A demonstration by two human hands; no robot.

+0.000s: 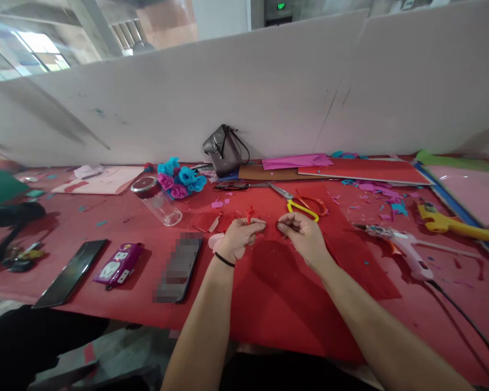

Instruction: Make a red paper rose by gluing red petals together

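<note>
My left hand [241,237], with a black band at the wrist, is closed in a pinch around a small twisted red paper piece [250,213] that sticks up above the fingers. A short gap to the right, my right hand [303,233] has thumb and fingertips pressed together; whatever tiny thing they hold is too small to name. Both hands hover over a large sheet of red paper [285,304]. Just beyond the right hand lie yellow-handled scissors [303,209] and an orange-handled pair [315,203]. A pale pink paper scrap [215,241] touches the left wrist area.
On the left are a phone [179,269], a purple device [119,264], a black flat case [73,271] and a clear jar [158,203]. Blue and pink paper flowers [181,179] and a dark pouch [225,151] stand behind. At right lie a corded glue gun [407,250] and a yellow tool [452,221].
</note>
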